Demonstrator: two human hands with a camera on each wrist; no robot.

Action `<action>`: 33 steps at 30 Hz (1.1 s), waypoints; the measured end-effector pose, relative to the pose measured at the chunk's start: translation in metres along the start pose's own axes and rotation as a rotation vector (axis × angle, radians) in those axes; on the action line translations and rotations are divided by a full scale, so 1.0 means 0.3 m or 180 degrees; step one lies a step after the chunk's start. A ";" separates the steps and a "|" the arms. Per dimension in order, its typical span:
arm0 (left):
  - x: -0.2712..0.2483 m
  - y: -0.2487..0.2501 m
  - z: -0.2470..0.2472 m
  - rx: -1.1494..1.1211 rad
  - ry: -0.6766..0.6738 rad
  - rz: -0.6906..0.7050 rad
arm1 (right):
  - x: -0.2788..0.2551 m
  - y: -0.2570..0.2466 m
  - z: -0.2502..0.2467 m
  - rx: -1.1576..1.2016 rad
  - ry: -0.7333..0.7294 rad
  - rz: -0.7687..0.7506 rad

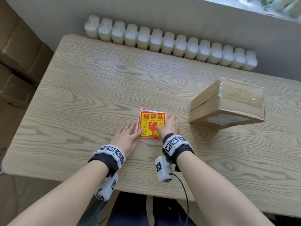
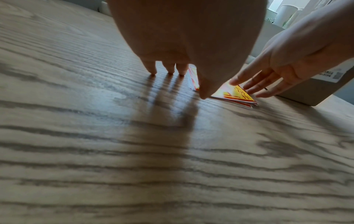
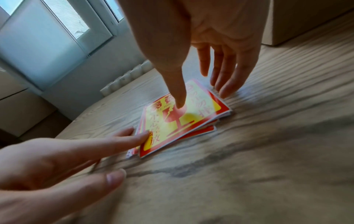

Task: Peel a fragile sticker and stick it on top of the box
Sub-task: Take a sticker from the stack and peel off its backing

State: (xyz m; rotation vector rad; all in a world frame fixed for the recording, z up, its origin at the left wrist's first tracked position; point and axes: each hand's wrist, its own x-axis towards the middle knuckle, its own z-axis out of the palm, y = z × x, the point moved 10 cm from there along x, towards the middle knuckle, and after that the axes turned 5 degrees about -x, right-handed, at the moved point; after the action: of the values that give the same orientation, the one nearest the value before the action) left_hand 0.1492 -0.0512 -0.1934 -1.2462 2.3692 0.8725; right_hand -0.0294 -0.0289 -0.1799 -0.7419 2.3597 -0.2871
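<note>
A small stack of red-and-yellow fragile stickers [image 1: 150, 123] [image 2: 237, 95] [image 3: 172, 121] lies flat on the wooden table [image 1: 97, 95], near its front middle. My left hand [image 1: 127, 136] [image 2: 184, 45] lies at the stack's left edge with fingers straight, their tips touching the table and the edge. My right hand [image 1: 168, 126] [image 3: 206, 53] hovers over the stack's right side, thumb tip pressing the top sticker, the other fingers straight at the far right edge. A taped brown cardboard box [image 1: 229, 103] [image 2: 314, 87] stands to the right, apart from both hands.
A white radiator [image 1: 169, 43] runs along the table's far edge under a window sill. Stacked cardboard cartons [image 1: 17, 54] stand on the floor to the left. A cable [image 1: 184, 190] hangs from my right wrist unit over the table's front edge.
</note>
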 end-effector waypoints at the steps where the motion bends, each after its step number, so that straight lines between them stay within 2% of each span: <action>1: 0.000 0.002 0.004 0.0009 -0.0020 -0.0008 | 0.001 0.010 0.004 0.0018 -0.0022 0.0064; 6: 0.001 0.005 0.010 0.0026 -0.0068 -0.0039 | 0.016 0.063 -0.023 0.0261 -0.0015 0.0310; 12: 0.014 0.002 0.000 -0.0277 -0.0225 -0.0140 | 0.020 0.081 -0.060 0.0389 -0.0077 0.0235; 19: 0.009 0.009 0.037 0.0117 -0.0360 -0.0152 | 0.009 0.099 -0.019 0.0610 -0.0344 0.0343; 23: 0.013 0.006 0.048 0.0198 -0.0355 -0.0163 | 0.009 0.109 -0.032 0.0803 -0.0204 0.0405; 28: 0.032 0.010 0.020 -0.0078 -0.0305 -0.0165 | 0.013 0.102 -0.056 0.0805 -0.0165 0.0372; 33: 0.026 0.016 -0.065 -0.0663 -0.0185 -0.0186 | 0.006 0.084 -0.093 0.0912 -0.0100 0.0164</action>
State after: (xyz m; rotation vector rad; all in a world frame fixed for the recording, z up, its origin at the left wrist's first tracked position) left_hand 0.1407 -0.0666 -0.1808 -1.3404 2.2303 1.1445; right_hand -0.0593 -0.0091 -0.1688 -0.5436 2.2405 -0.5728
